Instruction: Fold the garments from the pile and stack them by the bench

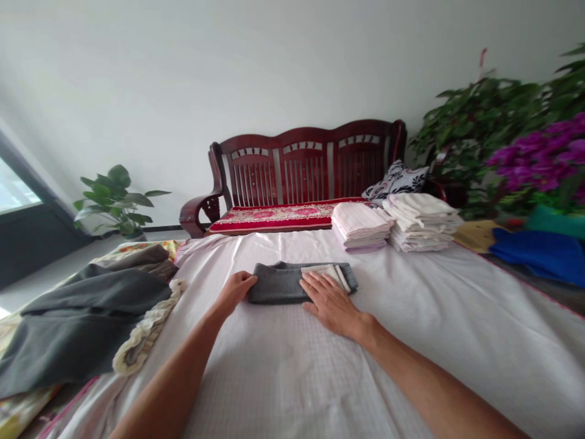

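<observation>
A folded grey cloth (278, 283) with a pale striped end lies on the white sheet (292, 366) in front of me. My left hand (235, 289) touches its left edge, fingers curled against the fold. My right hand (331, 302) lies flat on its right part, fingers stretched out over the pale end.
Two stacks of folded cloths, pink (361, 225) and white (423, 222), stand at the far right of the sheet. A heap of dark grey fabric (82, 317) and a cream frilled piece (146, 332) lie at left. A red wooden bench (301, 177), potted plants (503, 134) and blue cloth (539, 253) lie beyond.
</observation>
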Available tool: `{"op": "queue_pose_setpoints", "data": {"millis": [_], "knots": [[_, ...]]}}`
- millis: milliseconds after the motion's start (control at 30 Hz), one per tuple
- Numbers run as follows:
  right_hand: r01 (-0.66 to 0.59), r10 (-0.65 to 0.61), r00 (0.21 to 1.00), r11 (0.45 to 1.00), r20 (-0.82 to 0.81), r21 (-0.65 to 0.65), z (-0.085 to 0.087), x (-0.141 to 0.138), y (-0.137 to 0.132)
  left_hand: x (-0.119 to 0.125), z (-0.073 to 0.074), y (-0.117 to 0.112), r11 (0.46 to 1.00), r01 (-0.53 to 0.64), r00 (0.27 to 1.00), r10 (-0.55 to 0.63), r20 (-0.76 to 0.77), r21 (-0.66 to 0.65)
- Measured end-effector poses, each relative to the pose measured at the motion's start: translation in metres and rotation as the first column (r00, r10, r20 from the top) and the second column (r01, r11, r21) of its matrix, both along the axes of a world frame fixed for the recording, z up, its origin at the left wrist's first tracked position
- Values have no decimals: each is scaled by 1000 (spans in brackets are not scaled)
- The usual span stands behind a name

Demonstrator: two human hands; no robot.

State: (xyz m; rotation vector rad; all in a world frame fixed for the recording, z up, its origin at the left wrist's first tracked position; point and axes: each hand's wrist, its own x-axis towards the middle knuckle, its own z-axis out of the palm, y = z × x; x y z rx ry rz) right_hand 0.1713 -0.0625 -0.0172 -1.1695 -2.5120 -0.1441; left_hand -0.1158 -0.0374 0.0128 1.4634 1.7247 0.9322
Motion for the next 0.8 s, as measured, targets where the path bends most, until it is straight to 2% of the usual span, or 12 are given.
{"op": "queue_pose_setpoints", "data": {"millis": [100,200,300,400,467,533,567,633,700,733,767,800], "knots": [[14,-14,1000,1000,-20,-1,1,-2,-1,15,6,-4,999,-41,956,38,291,5],[30,-30,999,1000,-26,6,3,-6,-3,34,20,-5,996,-65,929,40,369,54],[28,-26,999,999,-37,28,3,-9,-3,56,38,1,992,-25,930,-22,367,122],[-4,5,997,1000,-82,14,3,-9,-2,81,52,11,983,65,951,-114,286,174],[-51,45,987,998,-152,-39,5,-7,0,99,56,18,977,133,961,-168,218,166],[-95,49,948,986,-313,-133,8,-3,4,115,54,25,972,183,966,-206,154,148],[-108,14,900,975,-435,-192,11,-1,6,122,51,28,969,199,969,-216,120,144],[-131,-150,714,931,-684,-341,18,4,12,134,46,32,966,214,974,-223,48,146],[-211,-346,489,844,-801,-493,26,11,17,143,41,33,963,229,972,-233,9,141],[-268,-417,414,794,-809,-546,29,14,20,148,38,33,961,241,970,-244,11,135],[-322,-462,376,748,-803,-581,32,16,22,152,36,32,959,251,966,-256,23,129],[-359,-482,372,714,-793,-602,35,18,24,156,35,31,958,260,963,-267,44,124]]}}
